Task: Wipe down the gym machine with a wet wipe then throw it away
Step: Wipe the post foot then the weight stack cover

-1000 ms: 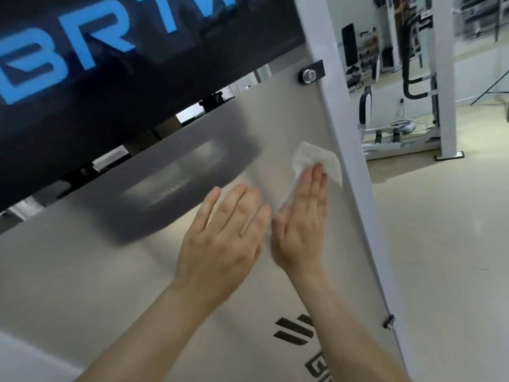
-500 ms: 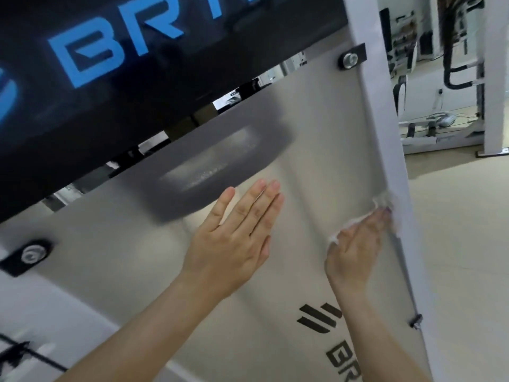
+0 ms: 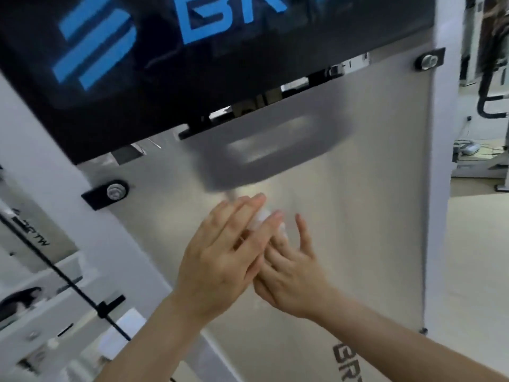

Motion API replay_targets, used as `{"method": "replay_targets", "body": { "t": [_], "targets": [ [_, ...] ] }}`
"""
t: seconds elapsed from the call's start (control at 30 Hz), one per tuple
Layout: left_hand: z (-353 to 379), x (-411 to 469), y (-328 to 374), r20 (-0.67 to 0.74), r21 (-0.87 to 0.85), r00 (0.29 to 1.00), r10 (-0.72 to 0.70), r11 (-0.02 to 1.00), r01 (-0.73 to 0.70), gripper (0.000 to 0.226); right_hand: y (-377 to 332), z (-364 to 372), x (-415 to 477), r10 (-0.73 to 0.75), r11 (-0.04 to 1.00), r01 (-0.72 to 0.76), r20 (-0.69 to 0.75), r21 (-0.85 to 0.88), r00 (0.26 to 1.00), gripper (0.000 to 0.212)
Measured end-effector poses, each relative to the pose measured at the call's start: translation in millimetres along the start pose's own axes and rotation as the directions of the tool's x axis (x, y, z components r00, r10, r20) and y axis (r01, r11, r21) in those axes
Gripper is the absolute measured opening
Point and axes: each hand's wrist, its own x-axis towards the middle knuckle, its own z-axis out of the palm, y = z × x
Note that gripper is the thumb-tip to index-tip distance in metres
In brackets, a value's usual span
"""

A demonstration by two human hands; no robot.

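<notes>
The gym machine's brushed-metal panel (image 3: pixel 371 188) fills the middle of the view, under a black header (image 3: pixel 220 78) with blue lettering. My right hand (image 3: pixel 294 274) lies flat against the panel's centre and presses the white wet wipe (image 3: pixel 260 219), of which only a small blurred bit shows by the fingertips. My left hand (image 3: pixel 220 260) is spread flat and overlaps the right hand's fingers from the left, holding nothing that I can see. Most of the wipe is hidden under the hands.
White frame posts (image 3: pixel 440 161) border the panel on both sides, with bolted black brackets (image 3: pixel 427 62) at its corners. A black cable (image 3: pixel 55 271) runs diagonally at lower left. More gym equipment (image 3: pixel 490 100) stands beyond the beige floor (image 3: pixel 473 257) on the right.
My right hand has slid the wipe from the panel's right edge back left to the centre, meeting my left hand. The view has swung left, showing more of the left frame.
</notes>
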Motion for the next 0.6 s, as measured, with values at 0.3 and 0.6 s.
{"method": "replay_targets", "body": {
  "t": [0.3, 0.6],
  "targets": [
    [-2.7, -29.2, -11.4, -0.174, 0.164, 0.981, -0.084, 0.98, 0.113, 0.016, 38.0, -42.5, 18.1, -0.332, 0.941, 0.333, 0.03, -0.055, 0.943, 0.045],
    [-20.8, -60.1, -11.0, -0.28, 0.24, 0.907, -0.315, 0.892, 0.384, 0.015, 38.5, -31.7, 53.8, -0.558, 0.782, 0.576, -0.144, 0.236, 0.817, 0.015]
  ]
}}
